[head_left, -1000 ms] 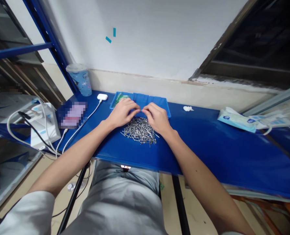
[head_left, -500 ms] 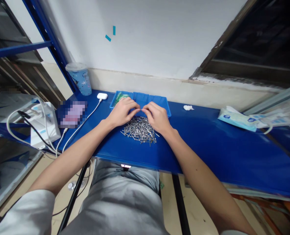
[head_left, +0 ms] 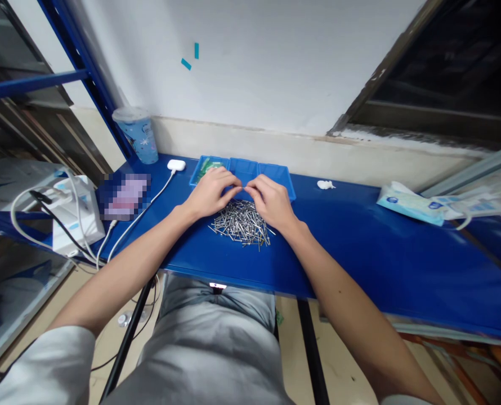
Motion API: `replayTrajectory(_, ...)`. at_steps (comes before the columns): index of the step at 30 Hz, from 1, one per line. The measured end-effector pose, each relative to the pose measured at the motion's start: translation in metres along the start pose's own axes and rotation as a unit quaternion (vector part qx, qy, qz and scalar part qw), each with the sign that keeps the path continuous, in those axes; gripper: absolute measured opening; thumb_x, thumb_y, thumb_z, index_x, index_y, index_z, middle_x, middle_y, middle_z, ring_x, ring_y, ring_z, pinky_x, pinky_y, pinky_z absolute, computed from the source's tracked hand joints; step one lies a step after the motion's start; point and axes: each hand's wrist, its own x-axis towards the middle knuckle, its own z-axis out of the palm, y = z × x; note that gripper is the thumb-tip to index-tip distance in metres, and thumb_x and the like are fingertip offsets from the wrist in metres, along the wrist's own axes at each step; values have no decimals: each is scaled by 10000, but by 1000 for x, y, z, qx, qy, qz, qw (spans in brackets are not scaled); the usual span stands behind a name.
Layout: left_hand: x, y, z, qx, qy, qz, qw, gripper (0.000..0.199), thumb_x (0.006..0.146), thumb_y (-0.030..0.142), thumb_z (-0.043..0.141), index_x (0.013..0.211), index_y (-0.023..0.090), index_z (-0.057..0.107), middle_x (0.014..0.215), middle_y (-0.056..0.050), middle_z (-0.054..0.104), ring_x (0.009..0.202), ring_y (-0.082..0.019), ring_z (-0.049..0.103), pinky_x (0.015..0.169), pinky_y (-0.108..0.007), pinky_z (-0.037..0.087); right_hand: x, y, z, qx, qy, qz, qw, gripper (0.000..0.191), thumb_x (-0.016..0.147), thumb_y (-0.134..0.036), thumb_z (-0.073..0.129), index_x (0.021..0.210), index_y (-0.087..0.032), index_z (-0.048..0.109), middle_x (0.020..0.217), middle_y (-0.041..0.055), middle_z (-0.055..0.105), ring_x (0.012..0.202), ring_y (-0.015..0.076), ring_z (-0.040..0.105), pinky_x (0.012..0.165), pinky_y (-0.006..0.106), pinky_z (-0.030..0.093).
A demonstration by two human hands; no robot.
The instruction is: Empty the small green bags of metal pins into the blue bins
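My left hand (head_left: 214,190) and my right hand (head_left: 271,200) meet fingertip to fingertip above a pile of thin metal pins (head_left: 242,226), which look like small rods or nails. Both hands are closed in a pinch. Whatever lies between the fingertips is too small to make out. Just behind the hands, three blue bins (head_left: 277,174) stand side by side; green strips (head_left: 208,167) lie in the left one. My hands hide the bins' front parts.
On the blue table (head_left: 352,242), a wipes pack (head_left: 408,203) lies right and crumpled tissue (head_left: 325,184) at the back. To the left are a blue cup (head_left: 138,138), a white charging case (head_left: 177,165), cables and a white power strip (head_left: 79,216).
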Motion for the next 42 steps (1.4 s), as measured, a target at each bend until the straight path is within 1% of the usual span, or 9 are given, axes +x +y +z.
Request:
replayTrajectory(7, 0, 0, 0, -1, 0, -2, 1000, 257, 1070, 364, 507, 1000, 212, 703, 957, -74, 739, 955, -252, 619, 896, -420, 453, 0, 0, 0, 0, -3, 3, 1000, 259, 1098, -347, 464, 977, -239, 666, 955, 64, 693, 888, 217, 642, 782, 376, 477)
replayTrajectory(20, 1, 2, -2, 2, -2, -6, 1000, 284, 1074, 374, 501, 1006, 200, 714, 964, -78, 743, 964, -251, 619, 908, -419, 452, 0, -1, -1, 2, -1, 2, 1000, 260, 1097, -340, 464, 981, -231, 669, 954, 67, 694, 887, 217, 641, 779, 374, 474)
replayTrajectory(42, 0, 1, -1, 5, 3, -1, 1000, 272, 1075, 372, 513, 1002, 200, 712, 971, -75, 746, 946, -251, 617, 895, -419, 445, 0, -2, -1, -5, -3, 2, 1000, 253, 1101, -330, 467, 976, -227, 662, 958, 69, 694, 896, 217, 649, 790, 366, 476)
